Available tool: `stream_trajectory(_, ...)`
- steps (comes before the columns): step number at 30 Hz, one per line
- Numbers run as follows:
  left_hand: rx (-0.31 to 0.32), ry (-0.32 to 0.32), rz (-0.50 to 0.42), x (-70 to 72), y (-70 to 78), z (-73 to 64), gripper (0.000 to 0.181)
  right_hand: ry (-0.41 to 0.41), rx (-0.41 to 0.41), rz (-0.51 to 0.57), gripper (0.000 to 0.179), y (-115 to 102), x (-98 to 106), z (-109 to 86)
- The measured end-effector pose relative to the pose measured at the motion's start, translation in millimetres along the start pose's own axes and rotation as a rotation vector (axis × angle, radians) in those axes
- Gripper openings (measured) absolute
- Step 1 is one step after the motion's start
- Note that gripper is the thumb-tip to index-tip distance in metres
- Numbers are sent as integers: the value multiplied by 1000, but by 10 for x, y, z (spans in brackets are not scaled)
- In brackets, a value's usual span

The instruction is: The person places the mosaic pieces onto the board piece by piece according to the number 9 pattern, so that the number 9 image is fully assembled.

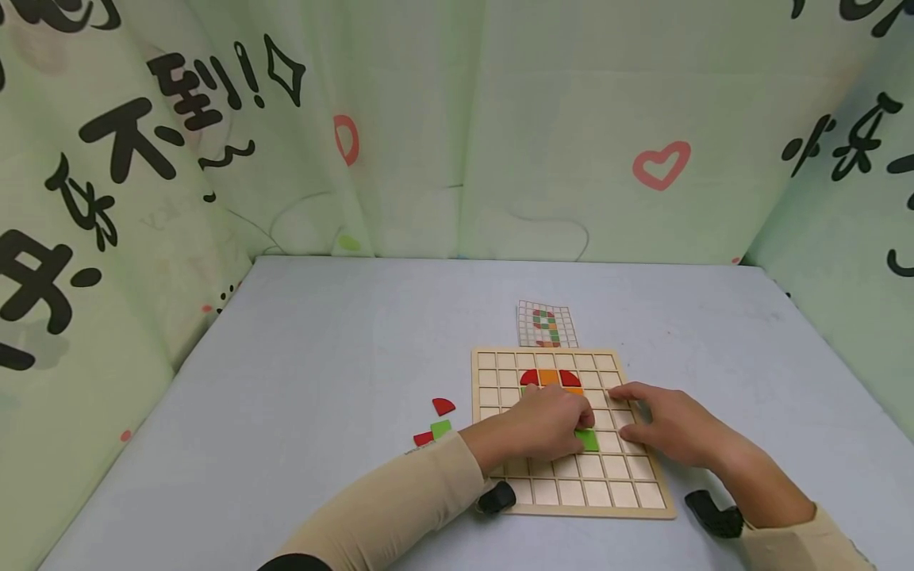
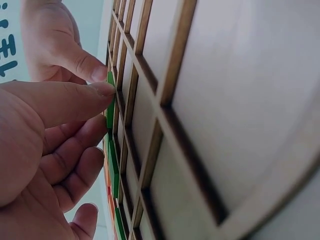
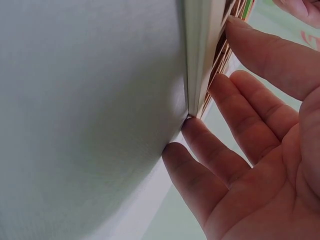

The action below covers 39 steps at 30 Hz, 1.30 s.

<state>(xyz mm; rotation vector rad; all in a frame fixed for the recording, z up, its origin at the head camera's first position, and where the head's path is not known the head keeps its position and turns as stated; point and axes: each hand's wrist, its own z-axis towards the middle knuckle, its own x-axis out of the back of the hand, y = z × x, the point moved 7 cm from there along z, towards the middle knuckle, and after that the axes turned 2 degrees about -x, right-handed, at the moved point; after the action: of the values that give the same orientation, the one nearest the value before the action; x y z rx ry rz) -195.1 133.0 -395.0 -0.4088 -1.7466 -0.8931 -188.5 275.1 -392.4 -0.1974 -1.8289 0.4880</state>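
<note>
A wooden grid board [image 1: 571, 493] lies on the table, with several coloured tiles in its upper middle cells. My left hand [image 1: 546, 424] is over the middle of the board. Its thumb and fingers pinch a green square tile [image 2: 110, 102] at the grid, and in the head view the green tile [image 1: 588, 441] shows beside the thumb. Along the top row, an orange square [image 1: 548, 377] sits between two red quarter-round tiles [image 1: 570, 378]. My right hand [image 1: 678, 424] rests on the board's right side, its fingers loosely spread along the edge and holding no tile.
Behind the board lies a pattern card [image 1: 528, 325] printed with a coloured figure on a grid. To the left are a red quarter-round tile [image 1: 443, 406], a loose green tile [image 1: 440, 429] and a red tile [image 1: 423, 438]. Printed curtains [image 1: 557, 143] enclose the white table [image 1: 343, 341].
</note>
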Motion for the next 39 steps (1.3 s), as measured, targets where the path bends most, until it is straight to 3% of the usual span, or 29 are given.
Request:
stream_trajectory(15, -10, 24, -13, 37, -55, -64, 19, -5, -10, -7, 57, -7, -3, 14)
stream_trajectory(21, -10, 45, -91, 127, -119, -164, 22, -7, -8, 4, 57, -4, -1, 12)
stream_trajectory(29, -4, 97, -125, 257, -271, -279, 26, -13, -15, -1, 58, -2, 2, 13)
stream_trajectory(39, 81, 147, -238, 338, -604, -456, 32, -14, -20, 0, 59, -2, -7, 15)
